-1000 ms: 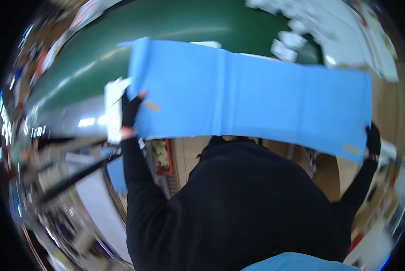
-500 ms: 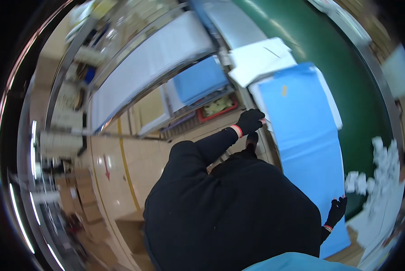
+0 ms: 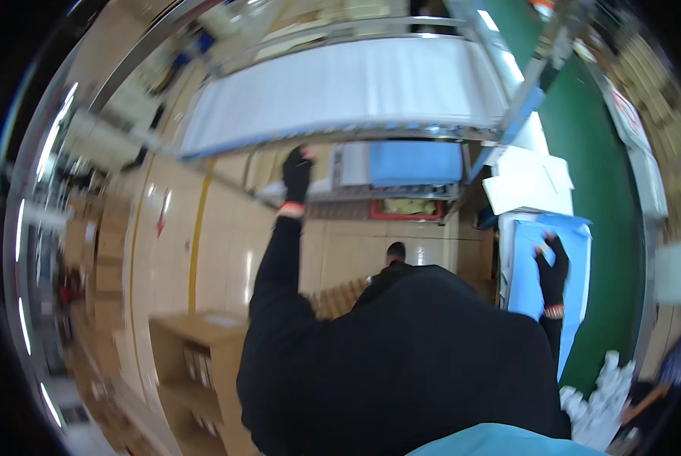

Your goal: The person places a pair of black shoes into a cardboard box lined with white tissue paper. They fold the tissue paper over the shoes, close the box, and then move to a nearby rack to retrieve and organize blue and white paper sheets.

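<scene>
Nearest to us, our dark sleeves and torso fill the lower middle of the view, with a strip of light blue cloth (image 3: 500,442) at the bottom edge. Our right arm rises short and steep on the right side; the right hand (image 3: 551,267), in a black glove with an orange-striped cuff, lies flat with fingers spread on the blue sheet (image 3: 524,285). It presses on the sheet rather than gripping it, as far as we can see. The sheet lies lengthwise on the green table (image 3: 606,228), running from near our body away toward a white sheet (image 3: 530,182) beyond it.

Our left arm is stretched up and away, nearly straight. The left hand (image 3: 297,173), gloved alike, is raised in the air; the blur does not let us tell how far it is open, and we see nothing in it.

To the lower left stands a brown cardboard box (image 3: 196,357) on the pale tiled floor (image 3: 226,235). Farther off, a shelf carries a folded blue stack (image 3: 416,163) above a red tray (image 3: 409,209), and a long white roll (image 3: 340,95) spans the top
</scene>
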The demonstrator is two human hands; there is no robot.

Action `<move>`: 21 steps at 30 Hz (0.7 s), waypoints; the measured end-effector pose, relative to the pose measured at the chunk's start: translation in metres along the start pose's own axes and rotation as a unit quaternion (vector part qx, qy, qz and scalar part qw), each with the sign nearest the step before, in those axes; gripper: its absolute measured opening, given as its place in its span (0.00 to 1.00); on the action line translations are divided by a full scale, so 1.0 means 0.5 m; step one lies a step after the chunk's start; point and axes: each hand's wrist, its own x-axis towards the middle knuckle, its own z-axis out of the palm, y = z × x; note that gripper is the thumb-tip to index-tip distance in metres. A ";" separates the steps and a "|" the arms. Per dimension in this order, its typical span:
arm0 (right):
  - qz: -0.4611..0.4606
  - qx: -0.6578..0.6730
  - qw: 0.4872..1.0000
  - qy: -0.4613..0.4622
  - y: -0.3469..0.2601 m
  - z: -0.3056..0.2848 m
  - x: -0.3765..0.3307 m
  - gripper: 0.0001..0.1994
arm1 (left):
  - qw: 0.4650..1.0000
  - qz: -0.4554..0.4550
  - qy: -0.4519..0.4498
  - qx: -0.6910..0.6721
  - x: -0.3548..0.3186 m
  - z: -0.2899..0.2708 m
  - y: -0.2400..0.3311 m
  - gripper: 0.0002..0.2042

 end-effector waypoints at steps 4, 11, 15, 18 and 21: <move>-0.047 0.095 0.993 -0.050 -0.203 0.202 0.217 0.19 | 0.998 -0.009 0.067 -0.010 0.115 -0.104 -0.054 0.07; -0.239 -0.117 0.963 -0.041 -0.317 0.388 0.530 0.18 | 0.988 0.033 0.118 0.091 0.229 -0.136 -0.076 0.11; -0.350 -0.185 0.911 -0.114 -0.227 0.407 0.662 0.15 | 0.968 0.122 0.047 0.213 0.269 -0.146 -0.104 0.11; -0.344 -0.292 0.867 -0.212 -0.225 0.364 0.691 0.15 | 0.960 0.154 -0.029 0.230 0.287 -0.168 -0.095 0.10; -0.309 -0.313 0.853 -0.280 -0.251 0.348 0.689 0.12 | 0.950 0.183 -0.057 0.247 0.301 -0.195 -0.094 0.09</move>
